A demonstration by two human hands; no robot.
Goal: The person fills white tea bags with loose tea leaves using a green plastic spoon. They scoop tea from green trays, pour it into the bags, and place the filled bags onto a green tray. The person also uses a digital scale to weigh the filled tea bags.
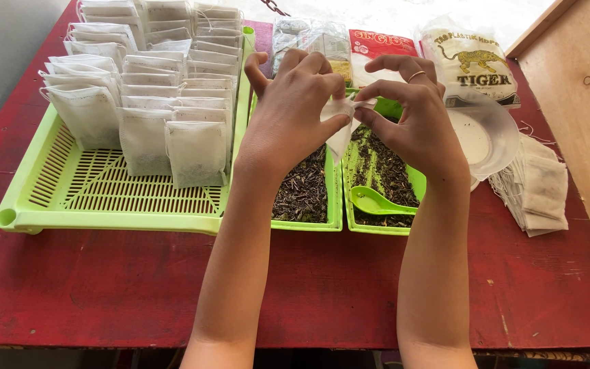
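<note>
My left hand (295,109) and my right hand (411,113) meet above two small green trays and together pinch a small white filter bag (341,133) by its top edge. The bag hangs down between the hands. Under them, the left green tray (336,205) holds dark loose tea leaves (305,188). The right green tray (377,229) holds more tea and a green plastic spoon (375,202).
A large green slotted tray (97,195) at the left holds several rows of filled white bags (146,82). A stack of empty bags (537,188) lies at the right beside a clear plastic lid (486,137). Plastic packets (471,61) lie at the back of the red table (104,287).
</note>
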